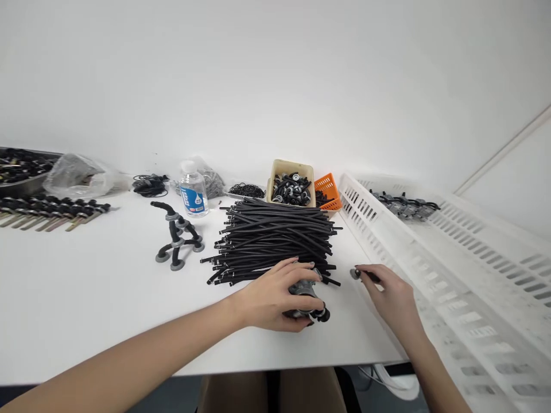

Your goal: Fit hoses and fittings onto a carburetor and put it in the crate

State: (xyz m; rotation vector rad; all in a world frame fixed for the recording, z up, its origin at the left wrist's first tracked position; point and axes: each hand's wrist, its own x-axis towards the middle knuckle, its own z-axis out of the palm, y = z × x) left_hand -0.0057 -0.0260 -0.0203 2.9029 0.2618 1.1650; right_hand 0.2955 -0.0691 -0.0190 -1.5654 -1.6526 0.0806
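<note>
My left hand (279, 295) is wrapped round a grey metal part (303, 289) with black fittings at its lower right end, low over the white table. Off to the right, my right hand (390, 292) pinches a small black piece with a grey disc-like end (354, 273). Just beyond my left hand lies a wide pile of black rubber tubes (275, 235). Several short black pieces with grey rings (177, 242) stand together left of the pile.
A clear bottle (193, 192), a cream bin of small parts (274, 172) and an orange basket (333, 189) stand at the back. White slatted crates (404, 252) fill the right side. Fittings on metal strips (49, 212) lie far left. The table's edge (258, 370) is near.
</note>
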